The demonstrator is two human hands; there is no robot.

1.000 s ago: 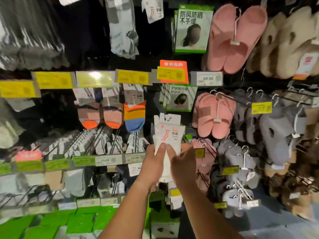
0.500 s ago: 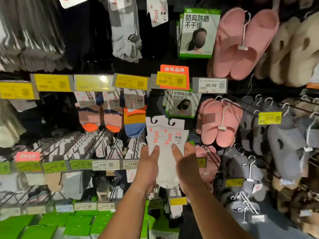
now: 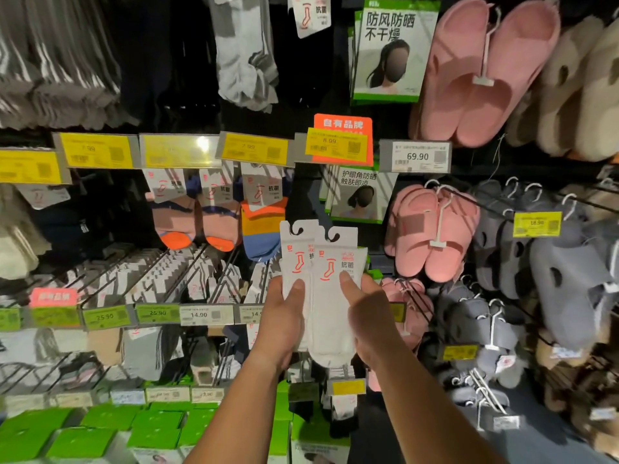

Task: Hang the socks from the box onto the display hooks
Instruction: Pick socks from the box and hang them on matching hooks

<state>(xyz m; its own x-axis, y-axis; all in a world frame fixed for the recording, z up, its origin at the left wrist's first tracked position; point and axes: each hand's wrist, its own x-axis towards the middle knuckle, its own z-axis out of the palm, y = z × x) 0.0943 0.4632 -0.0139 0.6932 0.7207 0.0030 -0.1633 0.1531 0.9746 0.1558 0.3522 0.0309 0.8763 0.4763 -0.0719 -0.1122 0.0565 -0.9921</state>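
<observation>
**Socks held up in front of the display wall**

Socks in two white packs (image 3: 330,306) were held upright at the middle of the view, in front of a crowded shop wall. The left hand (image 3: 284,326) gripped the left-side pack from behind, its thumb (image 3: 296,289) pressed flat on the front. The right hand (image 3: 371,316) gripped the right-side pack the same way, thumb (image 3: 348,284) laid on the card header. The right pack overlapped the left one, and both headers (image 3: 338,259) showed a red sock outline and a cut-out hook slot at the top edge. Neither slot sat on a peg; the packs hung free of the wall in the two hands.

Behind them, a row of display hooks (image 3: 187,272) ran back towards the wall, loaded with white-carded sock packs. Below those ran a strip of price labels (image 3: 201,314), one reading 14.90. Above and left of the held packs hung striped socks (image 3: 263,226) in orange, yellow and blue, beside two pink pairs with orange toes. A rail of yellow price tags (image 3: 254,150) crossed the wall higher up. To the right hung pink slippers (image 3: 432,234) on white hangers, with grey slippers (image 3: 566,279) further right. Green boxes (image 3: 110,426) lay along the bottom left.
</observation>
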